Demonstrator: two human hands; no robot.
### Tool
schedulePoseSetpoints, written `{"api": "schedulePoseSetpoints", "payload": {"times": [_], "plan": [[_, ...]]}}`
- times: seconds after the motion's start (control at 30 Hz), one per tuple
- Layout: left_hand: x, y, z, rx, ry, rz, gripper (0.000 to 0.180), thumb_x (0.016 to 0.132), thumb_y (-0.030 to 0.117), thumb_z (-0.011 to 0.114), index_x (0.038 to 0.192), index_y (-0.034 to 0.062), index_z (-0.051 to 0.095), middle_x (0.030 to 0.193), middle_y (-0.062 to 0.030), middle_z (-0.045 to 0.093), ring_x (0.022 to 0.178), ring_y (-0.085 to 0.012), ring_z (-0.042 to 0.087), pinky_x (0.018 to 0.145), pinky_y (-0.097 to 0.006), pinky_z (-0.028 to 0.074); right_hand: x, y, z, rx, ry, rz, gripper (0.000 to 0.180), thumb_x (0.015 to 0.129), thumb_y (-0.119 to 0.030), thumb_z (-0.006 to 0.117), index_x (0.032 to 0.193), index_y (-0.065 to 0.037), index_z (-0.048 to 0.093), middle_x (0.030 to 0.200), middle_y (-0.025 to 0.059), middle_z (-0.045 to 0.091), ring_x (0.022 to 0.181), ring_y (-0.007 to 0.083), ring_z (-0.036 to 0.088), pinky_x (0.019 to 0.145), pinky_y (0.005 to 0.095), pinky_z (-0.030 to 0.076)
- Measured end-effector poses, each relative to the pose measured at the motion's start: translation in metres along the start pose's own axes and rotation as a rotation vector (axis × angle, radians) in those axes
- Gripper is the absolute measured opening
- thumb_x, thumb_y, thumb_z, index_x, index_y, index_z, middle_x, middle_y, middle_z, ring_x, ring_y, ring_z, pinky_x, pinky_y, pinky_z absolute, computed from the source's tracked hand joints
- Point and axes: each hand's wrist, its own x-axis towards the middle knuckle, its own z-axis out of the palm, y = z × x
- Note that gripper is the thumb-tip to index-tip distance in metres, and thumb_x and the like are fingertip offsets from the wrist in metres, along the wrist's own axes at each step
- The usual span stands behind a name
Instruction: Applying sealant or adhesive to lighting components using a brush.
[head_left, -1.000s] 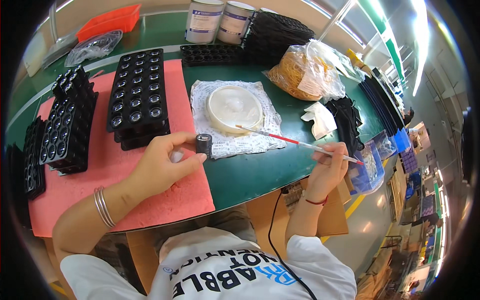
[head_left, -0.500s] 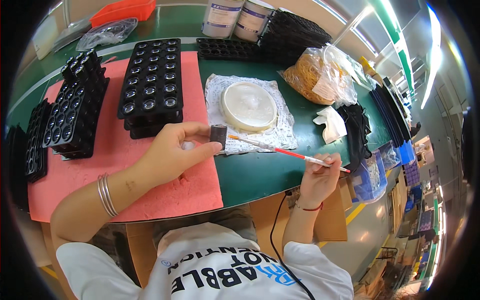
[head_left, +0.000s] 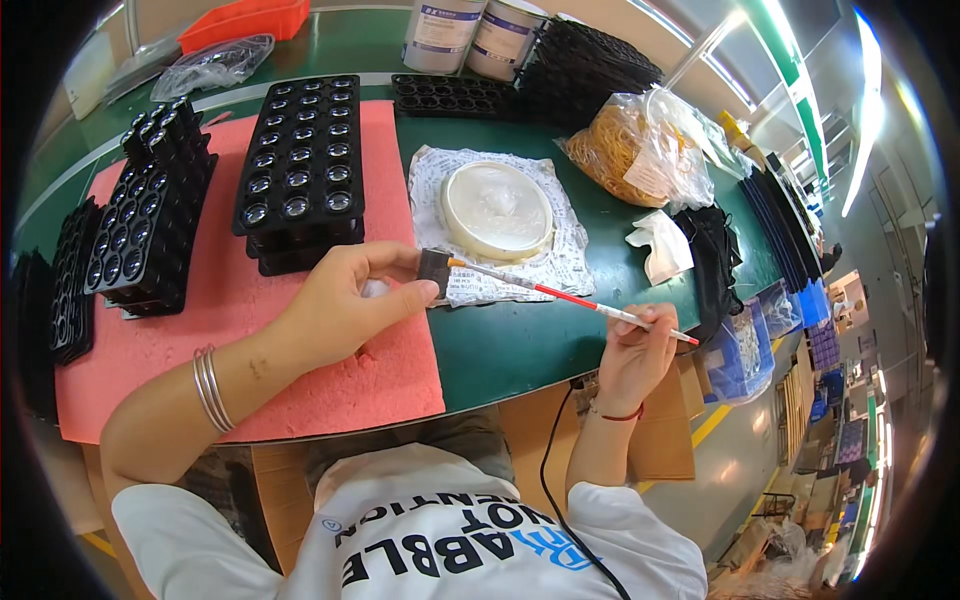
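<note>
Between the thumb and fingers of my left hand (head_left: pixel 365 292) is a small black cylinder (head_left: pixel 434 272), held over the right edge of the pink foam mat (head_left: pixel 385 375). My right hand (head_left: pixel 640 352) pinches a thin paintbrush (head_left: pixel 570 297) with a red and white handle. The brush's orange tip meets the cylinder's right edge. Just beyond the brush, a round shallow dish (head_left: pixel 497 212) with whitish contents rests on a printed sheet (head_left: pixel 430 190). A black tray (head_left: pixel 300 150) with rows of shiny round lens pieces stands on the mat beyond my left hand.
More filled black trays (head_left: pixel 140 220) stand at the left. Two white cans (head_left: pixel 440 38), stacked black trays (head_left: pixel 590 70) and a bag of yellow rubber bands (head_left: pixel 620 150) line the back. A crumpled white tissue (head_left: pixel 660 247) and black cloth (head_left: pixel 712 260) lie at the right.
The black cylinder has tilted slightly in my left hand and shifted a little left. The brush tip has moved up and left, from beside the cylinder's side to its upper right edge.
</note>
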Motion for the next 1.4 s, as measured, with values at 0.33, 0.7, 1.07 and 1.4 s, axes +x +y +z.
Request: {"api": "schedulePoseSetpoints", "payload": {"times": [0.33,0.7,1.07,1.4], "plan": [[0.0,-0.006,0.0,-0.025,-0.033,0.052,0.029,0.081,0.013,0.058,0.105,-0.0035,0.054,0.078,0.001,0.057,0.057,0.0005,0.044,0.045,-0.016,0.036,-0.004,0.001,0.006,-0.296,0.049,-0.109,0.027,0.09,-0.026,0.045,0.079,-0.002,0.048,0.071,0.0085,0.052,0.056,0.0149,0.05,0.048,0.0244,0.041],[-0.003,0.004,0.003,-0.007,-0.043,0.014,0.028,0.081,0.013,0.058,0.104,-0.0031,0.054,0.077,0.0016,0.056,0.057,0.0013,0.042,0.045,-0.016,0.035,-0.004,0.0,0.0,-0.216,0.069,-0.075,0.025,0.091,-0.023,0.043,0.08,-0.001,0.049,0.068,0.0082,0.052,0.055,0.0139,0.05,0.048,0.0234,0.04],[-0.019,0.021,0.008,0.276,-0.05,0.074,0.027,0.076,0.016,0.063,0.095,-0.0017,0.059,0.057,0.0052,0.043,0.049,-0.0012,0.033,0.043,-0.02,0.027,-0.008,-0.001,0.001,-0.256,0.014,-0.042,0.022,0.09,-0.018,0.044,0.078,0.0,0.05,0.066,0.0074,0.052,0.052,0.014,0.049,0.047,0.0235,0.04],[-0.065,0.086,-0.021,0.373,0.114,0.497,0.031,0.068,0.008,0.068,0.096,0.0002,0.057,0.069,0.0034,0.054,0.044,0.0004,0.031,0.041,-0.016,0.025,-0.008,-0.002,-0.002,-0.335,0.108,-0.073,0.027,0.091,-0.026,0.042,0.077,-0.004,0.048,0.065,0.0062,0.05,0.049,0.0114,0.047,0.042,0.0196,0.036]]}}
